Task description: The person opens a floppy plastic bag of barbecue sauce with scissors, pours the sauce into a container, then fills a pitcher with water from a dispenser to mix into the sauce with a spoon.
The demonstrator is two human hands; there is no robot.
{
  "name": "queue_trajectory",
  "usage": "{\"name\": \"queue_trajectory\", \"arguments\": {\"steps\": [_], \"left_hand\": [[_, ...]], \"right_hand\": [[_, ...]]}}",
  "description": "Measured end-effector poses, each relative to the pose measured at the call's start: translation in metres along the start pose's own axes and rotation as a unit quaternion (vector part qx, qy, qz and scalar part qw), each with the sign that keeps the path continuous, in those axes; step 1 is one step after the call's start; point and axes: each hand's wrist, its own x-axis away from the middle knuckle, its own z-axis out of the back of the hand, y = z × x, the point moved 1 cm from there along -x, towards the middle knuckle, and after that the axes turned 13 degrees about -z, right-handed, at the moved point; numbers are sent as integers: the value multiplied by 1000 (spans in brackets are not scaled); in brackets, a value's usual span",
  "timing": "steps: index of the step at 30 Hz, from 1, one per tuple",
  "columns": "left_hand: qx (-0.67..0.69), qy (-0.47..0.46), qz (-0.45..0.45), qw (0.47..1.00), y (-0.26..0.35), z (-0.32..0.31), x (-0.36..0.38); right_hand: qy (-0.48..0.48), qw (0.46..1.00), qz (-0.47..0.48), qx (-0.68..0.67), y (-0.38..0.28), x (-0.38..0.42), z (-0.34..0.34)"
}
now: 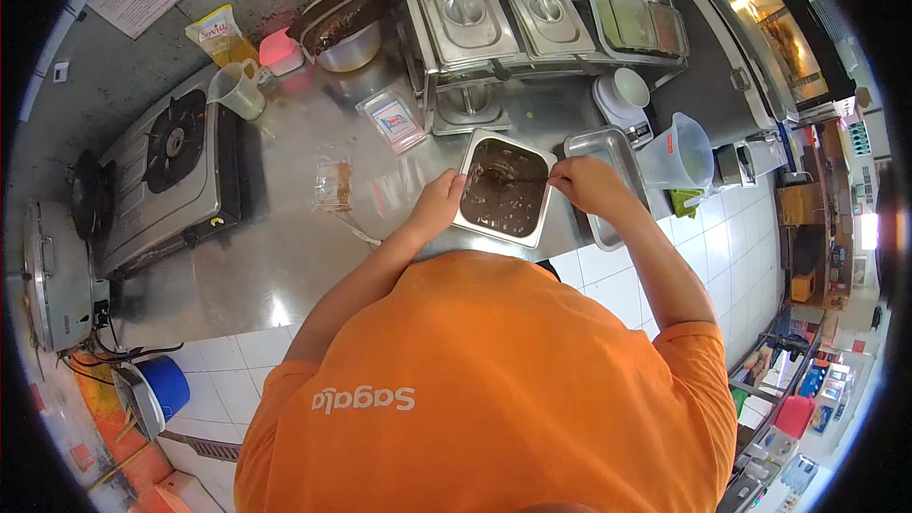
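A square steel pan point(542, 218) holding a dark brown mixture sits near the front edge of the steel counter. My left hand point(440, 201) grips the pan's left rim, its fingers closed against it. On the other side, my right hand point(581, 182) is closed round the handle of a thin utensil point(538, 179), whose far end goes into the brown mixture and is hidden there. A long steel tray point(609, 232) lies just right of the pan, partly under my right forearm.
Left of the pan lie plastic bags point(399, 187) and a packet point(391, 122). A gas stove point(161, 171) stands at the left. Lidded steel pans point(465, 14) are at the back. A scale point(623, 114) and a clear jug point(679, 154) are at the right.
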Motion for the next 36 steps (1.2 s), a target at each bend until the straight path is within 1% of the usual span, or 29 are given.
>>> {"name": "queue_trajectory", "arguments": {"steps": [2, 6, 8, 9, 11, 12, 14, 15, 17, 18, 20, 21, 23, 24, 26, 27, 29, 30, 32, 33, 35, 36], "left_hand": [[-3, 1, 0, 1000, 0, 1, 0], [-1, 10, -10, 1000, 2, 1, 0], [0, 14, 1, 1000, 5, 1, 1], [0, 12, 9, 1000, 7, 2, 2], [-4, 16, 16, 1000, 7, 2, 2], [-8, 19, 17, 1000, 6, 2, 2], [-1, 12, 26, 1000, 4, 1, 3], [5, 7, 31, 999, 4, 1, 2], [-4, -1, 36, 999, 2, 1, 1], [-13, -8, 42, 999, 1, 1, 1], [-11, -9, 48, 999, 1, 1, 1], [-9, -9, 51, 999, 3, 1, 1], [-11, -8, 46, 999, 5, 1, 0], [-12, -4, 43, 999, 6, 1, 1], [-10, -2, 38, 999, 8, 2, 0], [-7, 1, 34, 999, 9, 2, 1], [-7, -2, 37, 999, 8, 1, 1], [-7, -2, 41, 999, 6, 1, 0], [-6, -3, 35, 999, 5, 2, 0], [-3, -2, 31, 1000, 5, 1, 0], [0, -4, 38, 999, 7, 1, 1], [3, -5, 45, 999, 9, 1, 0]], "right_hand": [[7, 997, -59, -49, -8, -1, 7], [20, 997, -19, -67, -1, -16, -9], [-84, 996, -3, -38, 1, -20, -21], [-89, 995, 0, -39, 3, -23, -19], [-88, 988, -75, -98, 7, -30, -15], [-92, 988, -74, -99, 7, -31, -21], [-29, 992, -61, -103, 9, -32, -35], [-30, 992, -62, -105, 14, -33, -38], [-111, 988, -17, -104, 20, -36, -37], [-113, 988, -18, -105, 18, -36, -37], [-8, 993, -101, -62, 15, -33, -36], [-10, 993, -103, -64, 17, -30, -39], [-106, 988, -1, -114, 18, -26, -43], [-106, 988, -3, -116, 18, -25, -42], [-7, 994, -91, -59, 18, -25, -39], [-8, 994, -94, -60, 17, -23, -41], [-64, 991, -11, -115, 12, -19, -43], [-62, 991, -12, -116, 11, -21, -39], [-14, 995, -99, -14, 11, -25, -31], [-15, 995, -100, -14, 12, -24, -35], [-76, 986, -25, -143, 11, -24, -44], [-74, 987, -24, -144, 12, -26, -41]]}}
